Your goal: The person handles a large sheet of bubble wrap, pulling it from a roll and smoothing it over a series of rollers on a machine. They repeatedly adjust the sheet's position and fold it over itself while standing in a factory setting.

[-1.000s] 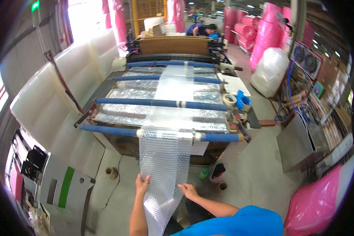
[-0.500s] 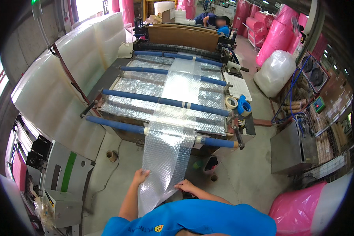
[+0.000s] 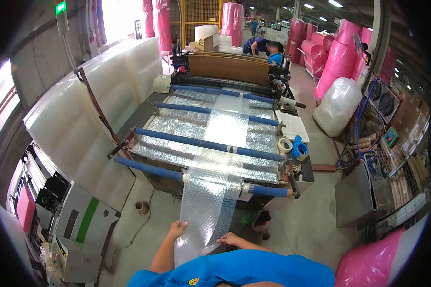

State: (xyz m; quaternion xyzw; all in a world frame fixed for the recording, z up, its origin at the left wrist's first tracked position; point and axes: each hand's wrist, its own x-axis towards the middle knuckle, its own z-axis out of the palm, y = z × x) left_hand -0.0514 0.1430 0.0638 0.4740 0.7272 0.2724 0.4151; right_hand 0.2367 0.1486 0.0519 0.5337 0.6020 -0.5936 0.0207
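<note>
A long strip of clear bubble wrap (image 3: 207, 198) runs over the blue rollers of a machine and hangs down toward me. My left hand (image 3: 178, 229) is closed on its left edge. On the opposite edge, my right hand (image 3: 229, 239) pinches the film between thumb and fingers. Between my hands the strip sags and shines with glare. Its lower end disappears behind my blue shirt. The nearest blue roller (image 3: 151, 167) carries the strip just ahead of my hands. Silvery bubble sheet (image 3: 177, 122) covers the machine bed beneath.
Rolls of tape (image 3: 285, 145) lie at the machine's right edge. A grey cabinet (image 3: 361, 196) stands to the right, a grey-and-green machine (image 3: 87, 220) to the left. Cardboard tubes (image 3: 141, 207) stand on the floor. Two people (image 3: 261, 46) bend behind the machine.
The view has tipped upward, so the machine and my hands sit lower in the picture. Both hands keep their hold on the bubble wrap edges.
</note>
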